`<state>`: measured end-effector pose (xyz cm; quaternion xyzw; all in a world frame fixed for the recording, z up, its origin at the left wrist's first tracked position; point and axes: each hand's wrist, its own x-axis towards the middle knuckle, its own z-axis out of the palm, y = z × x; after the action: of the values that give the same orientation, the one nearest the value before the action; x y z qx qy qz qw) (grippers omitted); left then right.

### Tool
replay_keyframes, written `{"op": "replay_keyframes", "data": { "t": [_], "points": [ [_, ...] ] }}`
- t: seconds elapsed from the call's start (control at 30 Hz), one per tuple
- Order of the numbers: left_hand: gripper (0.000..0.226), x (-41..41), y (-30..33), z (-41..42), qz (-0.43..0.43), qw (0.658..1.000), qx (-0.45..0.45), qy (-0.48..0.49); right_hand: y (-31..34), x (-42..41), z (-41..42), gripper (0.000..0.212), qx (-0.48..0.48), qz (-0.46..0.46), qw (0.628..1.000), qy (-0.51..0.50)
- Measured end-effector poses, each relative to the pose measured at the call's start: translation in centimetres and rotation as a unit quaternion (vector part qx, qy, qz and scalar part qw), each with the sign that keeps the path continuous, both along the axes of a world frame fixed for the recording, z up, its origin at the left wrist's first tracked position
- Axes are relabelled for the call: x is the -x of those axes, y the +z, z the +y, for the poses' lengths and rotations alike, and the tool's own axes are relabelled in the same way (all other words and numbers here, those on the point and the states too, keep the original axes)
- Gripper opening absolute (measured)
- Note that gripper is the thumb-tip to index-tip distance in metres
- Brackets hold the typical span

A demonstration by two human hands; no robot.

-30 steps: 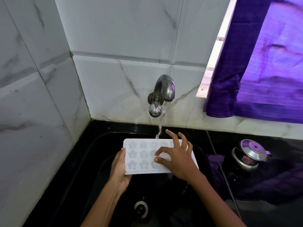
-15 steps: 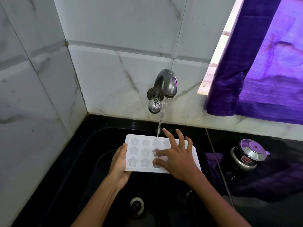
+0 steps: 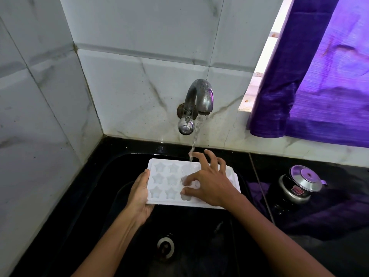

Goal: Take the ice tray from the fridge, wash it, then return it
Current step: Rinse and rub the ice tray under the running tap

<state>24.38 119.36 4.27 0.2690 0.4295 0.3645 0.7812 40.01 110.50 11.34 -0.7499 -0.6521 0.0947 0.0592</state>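
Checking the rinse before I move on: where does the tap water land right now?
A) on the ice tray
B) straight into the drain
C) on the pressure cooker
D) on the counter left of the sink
A: the stream from the tap falls onto the far edge of the ice tray, beside the right hand, while the left hand holds the tray's left end.

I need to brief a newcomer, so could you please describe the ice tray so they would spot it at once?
Look under the running tap into the black sink. The ice tray is the white slab held there, the only thing with star-shaped hollows.
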Motion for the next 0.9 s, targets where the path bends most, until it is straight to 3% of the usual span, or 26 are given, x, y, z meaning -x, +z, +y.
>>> {"op": "replay_keyframes", "data": {
  "t": [0.3, 0.57, 0.7, 0.8, 0.9],
  "points": [
    [0.038, -0.6, -0.5, 0.4, -0.004, 1.000, -0.007, -0.013, 0.0, -0.7, 0.3, 0.038, 0.010, -0.051, 0.998, 0.031],
    [0.044, -1.0, -1.8, 1.4, -0.004, 1.000, -0.007, -0.008, -0.5, -0.6, -0.3, 0.029, -0.129, -0.009, 0.989, -0.070],
    [0.044, -1.5, -1.8, 2.0, -0.010, 1.000, 0.001, -0.002, -0.7, -0.7, -1.4, 0.036, -0.038, 0.040, 0.998, -0.028],
    [0.044, -2.0, -1.9, 2.1, -0.012, 1.000, -0.004, -0.005, -1.3, -0.7, -2.1, 0.051, 0.017, -0.018, 1.000, 0.008],
    [0.045, -2.4, -2.1, 2.0, -0.004, 1.000, -0.012, -0.021, -1.5, -0.9, -2.2, 0.037, 0.003, -0.026, 1.000, 0.005]
  ]
}}
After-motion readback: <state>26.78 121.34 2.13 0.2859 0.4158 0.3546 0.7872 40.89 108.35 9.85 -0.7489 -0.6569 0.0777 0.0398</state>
